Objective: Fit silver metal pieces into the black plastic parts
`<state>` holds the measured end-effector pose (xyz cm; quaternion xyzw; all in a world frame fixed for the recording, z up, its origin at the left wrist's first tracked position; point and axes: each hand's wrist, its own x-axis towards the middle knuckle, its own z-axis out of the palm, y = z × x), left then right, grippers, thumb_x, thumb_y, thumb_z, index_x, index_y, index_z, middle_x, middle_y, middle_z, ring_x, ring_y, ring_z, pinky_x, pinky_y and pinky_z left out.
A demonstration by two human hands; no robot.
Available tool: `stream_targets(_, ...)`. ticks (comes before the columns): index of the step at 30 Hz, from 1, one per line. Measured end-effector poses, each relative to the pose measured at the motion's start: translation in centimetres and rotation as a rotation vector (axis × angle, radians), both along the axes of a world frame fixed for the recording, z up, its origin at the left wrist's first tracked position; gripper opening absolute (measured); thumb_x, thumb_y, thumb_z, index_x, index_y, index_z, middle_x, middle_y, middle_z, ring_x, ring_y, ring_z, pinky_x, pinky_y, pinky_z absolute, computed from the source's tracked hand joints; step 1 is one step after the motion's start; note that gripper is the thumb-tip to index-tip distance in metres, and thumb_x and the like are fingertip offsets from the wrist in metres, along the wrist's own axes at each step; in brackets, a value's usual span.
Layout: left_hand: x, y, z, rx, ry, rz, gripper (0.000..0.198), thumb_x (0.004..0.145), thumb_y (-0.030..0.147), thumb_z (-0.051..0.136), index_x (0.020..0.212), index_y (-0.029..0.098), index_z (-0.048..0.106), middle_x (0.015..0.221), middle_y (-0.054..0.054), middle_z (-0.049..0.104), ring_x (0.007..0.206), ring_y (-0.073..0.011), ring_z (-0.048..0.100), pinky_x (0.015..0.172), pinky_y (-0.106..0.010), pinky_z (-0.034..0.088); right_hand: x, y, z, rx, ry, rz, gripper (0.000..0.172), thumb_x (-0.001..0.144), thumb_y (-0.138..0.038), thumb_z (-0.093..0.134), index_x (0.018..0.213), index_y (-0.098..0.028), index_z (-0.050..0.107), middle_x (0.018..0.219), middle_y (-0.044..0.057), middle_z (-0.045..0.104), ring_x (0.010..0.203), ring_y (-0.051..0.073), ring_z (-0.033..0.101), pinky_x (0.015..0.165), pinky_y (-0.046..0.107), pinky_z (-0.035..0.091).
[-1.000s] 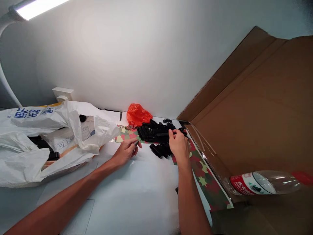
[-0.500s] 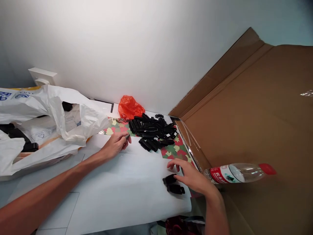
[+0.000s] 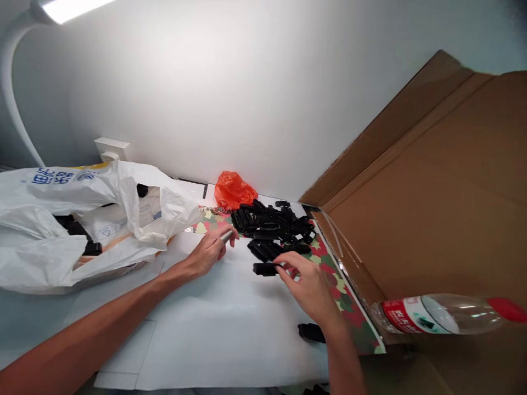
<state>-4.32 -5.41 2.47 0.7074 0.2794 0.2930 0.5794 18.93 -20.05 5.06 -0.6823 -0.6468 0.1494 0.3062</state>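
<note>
My left hand (image 3: 212,249) is closed around a short grey, pen-like object (image 3: 226,236), whose tip sticks out past the fingers. Between the thumb and fingers of my right hand (image 3: 307,282) is a small black plastic piece (image 3: 264,269), held just in front of the pile. A heap of similar black pieces (image 3: 269,222) lies beyond both hands, with a short row of them (image 3: 263,250) at its near side. Another black piece (image 3: 312,332) rests on the white sheet (image 3: 214,334), partly covered by my right wrist.
A white plastic bag (image 3: 99,195) with black items inside stands at left, below a lamp (image 3: 14,88). An orange-red plastic bag (image 3: 234,190) sits against the wall. At right are a cardboard box (image 3: 444,192) and a bottle lying sideways (image 3: 444,314).
My right hand has picked up one of the two black pieces near the sheet's edge and carried it toward the pile. The view has shifted, bringing the lamp in.
</note>
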Motion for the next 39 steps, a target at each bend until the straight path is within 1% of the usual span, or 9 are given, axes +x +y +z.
stream_targets(4,-0.1,0.0,0.2,-0.138,-0.026,-0.072,0.038,0.095,0.044,0.036,0.114,0.021,0.059,0.092,-0.005,0.067,0.051,-0.0110,0.049,0.050,-0.025,0.034,-5.1,3.6,0.3,0.205,-0.122,0.107,0.020,0.098,-0.014,0.055,0.094,-0.024,0.072,0.101,0.003,0.074,0.087,0.019,0.069,0.071,0.029,0.048)
stream_targets(9,0.5,0.3,0.0,-0.234,-0.086,-0.068,0.041,0.098,0.055,0.039,0.090,0.019,0.057,0.065,0.000,0.054,0.047,-0.0110,0.039,0.046,-0.026,0.028,-8.5,6.9,-0.1,0.375,-0.202,0.048,0.022,0.098,-0.009,0.055,0.097,-0.022,0.072,0.105,0.005,0.073,0.088,0.020,0.069,0.072,0.029,0.049)
stream_targets(11,0.7,0.5,-0.4,-0.229,-0.162,0.014,0.037,0.097,0.054,0.045,0.087,0.020,0.056,0.060,0.003,0.045,0.049,-0.0113,0.036,0.046,-0.025,0.026,-9.7,6.8,-0.2,0.449,-0.125,0.014,0.022,0.099,-0.010,0.053,0.101,-0.021,0.072,0.108,0.007,0.072,0.091,0.020,0.069,0.078,0.031,0.051)
stream_targets(14,0.8,0.7,-0.7,-0.259,-0.205,0.082,0.032,0.093,0.051,0.049,0.093,0.020,0.057,0.062,0.004,0.044,0.049,-0.0109,0.034,0.045,-0.024,0.024,-12.5,4.7,-0.6,0.531,0.055,-0.031,0.022,0.099,-0.010,0.050,0.098,-0.021,0.070,0.102,0.007,0.069,0.091,0.020,0.068,0.080,0.031,0.053)
stream_targets(18,0.8,0.8,-0.7,-0.322,-0.205,0.095,0.033,0.089,0.052,0.051,0.099,0.021,0.055,0.058,0.007,0.041,0.046,-0.0093,0.029,0.043,-0.020,0.020,-18.1,0.4,-2.0,0.241,0.155,0.208,0.016,0.096,-0.012,0.054,0.099,-0.021,0.067,0.094,0.005,0.068,0.087,0.020,0.065,0.077,0.031,0.053)
stream_targets(20,0.8,0.7,-0.6,-0.320,-0.207,0.096,0.033,0.089,0.052,0.051,0.100,0.021,0.054,0.058,0.007,0.040,0.045,-0.0088,0.028,0.043,-0.019,0.020,-20.6,-0.9,-2.8,0.127,0.074,0.240,0.004,0.095,-0.017,0.063,0.097,-0.021,0.065,0.094,0.004,0.067,0.088,0.023,0.063,0.078,0.035,0.052)
stream_targets(23,0.8,0.8,-0.5,-0.354,-0.202,0.120,0.030,0.086,0.050,0.052,0.095,0.022,0.052,0.059,0.007,0.043,0.043,-0.0080,0.029,0.041,-0.018,0.019,-22.9,-1.4,-3.5,0.027,-0.063,0.235,0.014,0.092,-0.026,0.072,0.100,-0.020,0.062,0.099,0.006,0.066,0.091,0.027,0.061,0.080,0.042,0.052)
stream_targets(31,0.6,1.3,-0.4,-0.415,-0.227,0.183,0.024,0.081,0.044,0.050,0.086,0.020,0.053,0.054,0.006,0.038,0.042,-0.0082,0.027,0.040,-0.018,0.017,-24.2,-1.5,-5.1,-0.018,-0.210,0.235,0.020,0.089,-0.022,0.079,0.100,-0.018,0.062,0.098,0.009,0.065,0.092,0.030,0.059,0.080,0.046,0.054)
stream_targets(39,0.4,1.4,-0.6,-0.384,-0.221,0.181,0.023,0.082,0.042,0.048,0.085,0.020,0.054,0.052,0.005,0.040,0.041,-0.0096,0.028,0.040,-0.019,0.017,-24.5,-1.9,-5.5,0.043,-0.164,0.214,0.018,0.092,-0.021,0.073,0.104,-0.019,0.061,0.100,0.008,0.064,0.093,0.030,0.058,0.082,0.047,0.053)
